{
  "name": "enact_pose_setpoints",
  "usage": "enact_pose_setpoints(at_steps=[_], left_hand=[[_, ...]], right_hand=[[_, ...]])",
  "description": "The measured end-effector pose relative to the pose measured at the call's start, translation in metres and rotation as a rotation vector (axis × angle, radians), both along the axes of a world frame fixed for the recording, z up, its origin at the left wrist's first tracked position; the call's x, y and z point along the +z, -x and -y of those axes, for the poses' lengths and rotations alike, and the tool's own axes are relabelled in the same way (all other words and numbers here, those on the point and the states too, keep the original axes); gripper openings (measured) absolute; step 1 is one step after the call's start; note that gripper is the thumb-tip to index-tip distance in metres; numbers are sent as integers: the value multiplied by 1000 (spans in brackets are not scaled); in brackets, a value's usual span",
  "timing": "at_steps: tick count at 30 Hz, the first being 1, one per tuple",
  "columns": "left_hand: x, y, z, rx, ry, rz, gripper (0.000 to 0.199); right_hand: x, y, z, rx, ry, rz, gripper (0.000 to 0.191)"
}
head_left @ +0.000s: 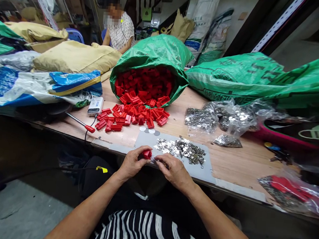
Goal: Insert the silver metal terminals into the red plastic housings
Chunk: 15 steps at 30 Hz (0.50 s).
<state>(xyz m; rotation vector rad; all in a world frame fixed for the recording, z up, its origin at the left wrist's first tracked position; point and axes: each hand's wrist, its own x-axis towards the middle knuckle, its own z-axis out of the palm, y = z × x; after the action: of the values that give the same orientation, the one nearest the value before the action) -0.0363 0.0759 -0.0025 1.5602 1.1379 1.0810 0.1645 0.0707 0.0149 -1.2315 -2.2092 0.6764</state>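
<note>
At the table's front edge, my left hand [134,163] pinches a small red plastic piece [147,154] between thumb and fingers. Close beside it, my right hand [174,169] is closed around a thin metal tool [153,159] whose tip points at the red piece; its exact kind is too small to tell. Just beyond my hands, small shiny metal parts [180,149] lie heaped on a grey mat [207,166]. More red plastic pieces [129,113] spill onto the table from a green woven sack [159,48].
A white device with a display [95,106] and a red-tipped metal rod [89,128] sit left of the red pieces. Clear bags of metal parts [230,119] lie to the right. More sacks [76,57] line the back, where another person [119,31] sits.
</note>
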Motion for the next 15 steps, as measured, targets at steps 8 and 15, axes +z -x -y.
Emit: enact_pose_setpoints(at_steps=[8,15], left_hand=[[5,-11,10,-105,221,515,38],[13,-19,23,-137,204,647,39]], right_hand=[[4,5,1,-71,134,-171,17],[14,7,0,42,597,-602,41]])
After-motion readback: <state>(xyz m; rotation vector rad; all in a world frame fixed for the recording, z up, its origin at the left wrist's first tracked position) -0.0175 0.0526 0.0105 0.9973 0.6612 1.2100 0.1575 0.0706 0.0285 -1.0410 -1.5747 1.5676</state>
